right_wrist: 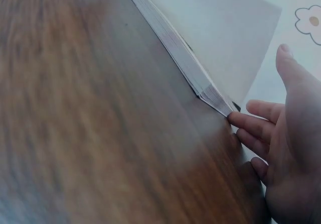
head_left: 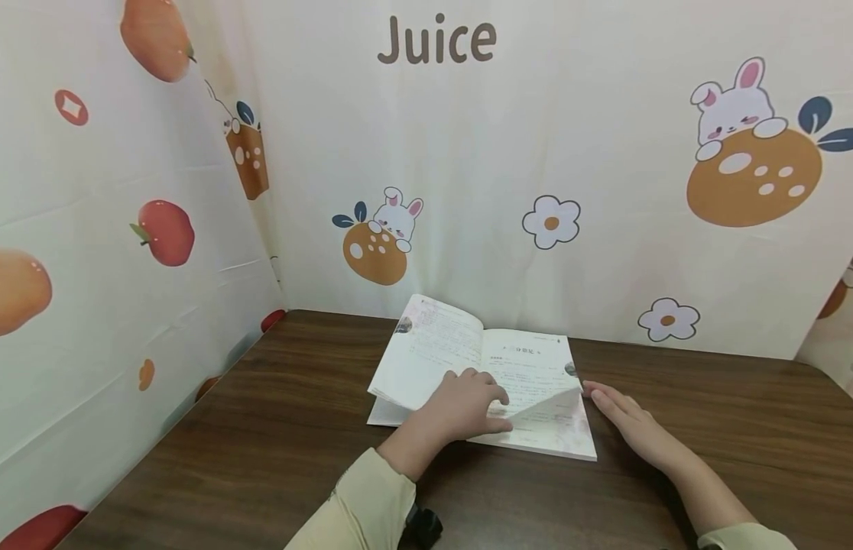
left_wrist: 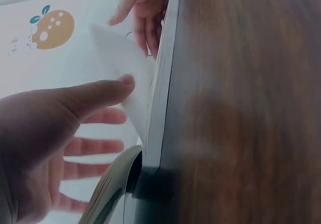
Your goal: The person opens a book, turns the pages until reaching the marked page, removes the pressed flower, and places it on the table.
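Observation:
An open book (head_left: 530,370) with printed pages lies on the table, its left-hand pages bulging up. One page (head_left: 543,399) on the right side is raised along its lower edge; its pale sheet (right_wrist: 235,38) stands up in the right wrist view. My left hand (head_left: 461,405) is over the lower middle of the book, thumb and fingers spread apart. In the left wrist view the thumb (left_wrist: 103,93) overlaps the raised page; whether it touches is unclear. Beside the book's right edge, my right hand (head_left: 629,420) rests on its side, fingertips (right_wrist: 246,123) at the page edges.
The dark wooden table (head_left: 282,428) runs up to a pale curtain (head_left: 468,153) printed with fruit, rabbits and flowers, at the back and on the left. A black strap or device (head_left: 423,525) sits at the left wrist.

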`<state>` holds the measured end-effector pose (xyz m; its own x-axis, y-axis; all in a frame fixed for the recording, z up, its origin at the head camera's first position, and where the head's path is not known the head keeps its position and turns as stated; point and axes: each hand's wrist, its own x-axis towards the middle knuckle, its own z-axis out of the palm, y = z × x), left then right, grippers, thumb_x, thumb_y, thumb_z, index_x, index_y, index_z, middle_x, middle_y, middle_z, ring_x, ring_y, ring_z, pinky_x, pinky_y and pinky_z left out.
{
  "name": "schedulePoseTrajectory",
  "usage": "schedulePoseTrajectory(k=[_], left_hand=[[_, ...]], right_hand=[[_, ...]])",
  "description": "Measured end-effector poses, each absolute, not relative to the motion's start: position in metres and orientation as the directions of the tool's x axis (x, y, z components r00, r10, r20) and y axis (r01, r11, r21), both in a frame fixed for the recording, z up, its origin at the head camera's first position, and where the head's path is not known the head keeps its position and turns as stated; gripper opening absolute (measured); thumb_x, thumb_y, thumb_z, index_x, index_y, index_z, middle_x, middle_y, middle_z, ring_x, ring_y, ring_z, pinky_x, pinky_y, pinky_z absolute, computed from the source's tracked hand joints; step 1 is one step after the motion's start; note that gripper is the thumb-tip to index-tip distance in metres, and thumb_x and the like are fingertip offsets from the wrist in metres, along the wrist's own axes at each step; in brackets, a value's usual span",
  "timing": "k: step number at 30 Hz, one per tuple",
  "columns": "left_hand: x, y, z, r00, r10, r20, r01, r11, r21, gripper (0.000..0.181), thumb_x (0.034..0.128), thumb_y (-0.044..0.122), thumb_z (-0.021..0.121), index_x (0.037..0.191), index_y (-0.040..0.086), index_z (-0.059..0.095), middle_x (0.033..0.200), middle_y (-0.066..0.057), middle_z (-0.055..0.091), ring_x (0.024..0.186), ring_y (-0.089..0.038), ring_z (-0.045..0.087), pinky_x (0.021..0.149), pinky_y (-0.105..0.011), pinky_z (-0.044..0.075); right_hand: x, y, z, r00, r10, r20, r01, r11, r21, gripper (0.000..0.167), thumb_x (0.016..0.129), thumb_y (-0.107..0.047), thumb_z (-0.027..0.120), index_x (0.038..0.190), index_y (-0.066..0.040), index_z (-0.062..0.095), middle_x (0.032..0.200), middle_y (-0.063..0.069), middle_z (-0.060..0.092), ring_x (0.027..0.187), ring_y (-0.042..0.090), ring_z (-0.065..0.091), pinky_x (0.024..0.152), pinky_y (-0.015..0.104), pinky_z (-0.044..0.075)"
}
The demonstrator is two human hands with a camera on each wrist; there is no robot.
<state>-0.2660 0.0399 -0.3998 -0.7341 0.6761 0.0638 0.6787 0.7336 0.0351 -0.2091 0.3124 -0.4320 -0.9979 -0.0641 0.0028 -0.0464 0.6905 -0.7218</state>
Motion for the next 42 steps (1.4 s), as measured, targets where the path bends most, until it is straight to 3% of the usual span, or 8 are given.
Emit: schedulePoseTrajectory(k=[5,10,18,26,32,38,42], left_hand=[[-0.269,0.041,-0.395,-0.687,0.695,0.213,0.715,0.698,0.027,0.024,0.0884,0.042,0.058,0.097,0.024,0.071,0.091,0.009,0.064,0.081,-0.011,0.054,0.07,-0.029,0.041],[-0.27,0.037,-0.388,-0.672,0.62,0.405,0.705,0.704,0.091,0.018,0.0872,0.032,0.059,0.078,0.018,0.067,0.071,0.007,0.06,0.064,-0.01,0.049,0.057,-0.024,0.038],[-0.274,0.023,-0.371,-0.756,0.425,0.499,0.627,0.69,0.363,0.022,0.0839,0.03,0.064,0.07,0.013,0.059,0.071,0.003,0.055,0.066,-0.011,0.048,0.056,-0.024,0.039],[-0.279,0.01,-0.36,-0.77,0.328,0.548,0.597,0.673,0.436,0.02,0.0825,0.028,0.064,0.069,0.015,0.057,0.072,0.003,0.055,0.069,-0.012,0.05,0.056,-0.025,0.04],[-0.284,-0.005,-0.35,-0.812,0.306,0.498,0.553,0.677,0.486,0.02,0.0854,0.03,0.062,0.07,0.017,0.062,0.065,0.006,0.052,0.062,-0.01,0.047,0.054,-0.025,0.038],[-0.289,-0.029,-0.336,-0.905,0.322,0.278,0.422,0.764,0.488,0.023,0.0877,0.031,0.057,0.07,0.016,0.06,0.061,0.002,0.049,0.059,-0.014,0.046,0.053,-0.027,0.036],[-0.29,-0.046,-0.328,-0.93,0.334,0.155,0.367,0.813,0.452,0.025,0.0861,0.026,0.056,0.065,0.013,0.058,0.063,0.0,0.047,0.059,-0.016,0.045,0.053,-0.028,0.034]], right_hand=[[-0.21,0.312,-0.431,-0.998,-0.06,0.001,-0.042,0.69,-0.723,0.062,0.098,-0.048,0.027,0.14,-0.002,0.034,0.141,0.024,0.033,0.128,0.046,0.016,0.088,0.071,0.012],[-0.211,0.311,-0.431,-0.998,-0.059,-0.004,-0.037,0.692,-0.721,0.062,0.098,-0.048,0.028,0.14,-0.003,0.034,0.14,0.023,0.033,0.128,0.046,0.017,0.088,0.071,0.013],[-0.21,0.311,-0.432,-0.998,-0.058,0.008,-0.047,0.701,-0.711,0.06,0.099,-0.046,0.03,0.139,-0.002,0.036,0.139,0.023,0.036,0.128,0.045,0.019,0.088,0.069,0.015],[-0.21,0.313,-0.434,-0.998,-0.06,0.009,-0.049,0.712,-0.7,0.058,0.099,-0.044,0.031,0.139,-0.002,0.036,0.139,0.024,0.037,0.127,0.045,0.02,0.087,0.07,0.016],[-0.211,0.313,-0.434,-0.998,-0.061,0.01,-0.05,0.715,-0.698,0.058,0.099,-0.044,0.032,0.139,-0.002,0.036,0.139,0.025,0.036,0.127,0.047,0.02,0.087,0.07,0.016],[-0.21,0.312,-0.433,-0.998,-0.07,0.003,-0.052,0.716,-0.696,0.056,0.099,-0.042,0.034,0.139,-0.003,0.035,0.138,0.025,0.036,0.126,0.046,0.021,0.086,0.07,0.018],[-0.21,0.311,-0.433,-0.997,-0.072,-0.001,-0.051,0.719,-0.693,0.058,0.098,-0.043,0.037,0.14,-0.003,0.034,0.138,0.024,0.037,0.126,0.045,0.023,0.087,0.069,0.02]])
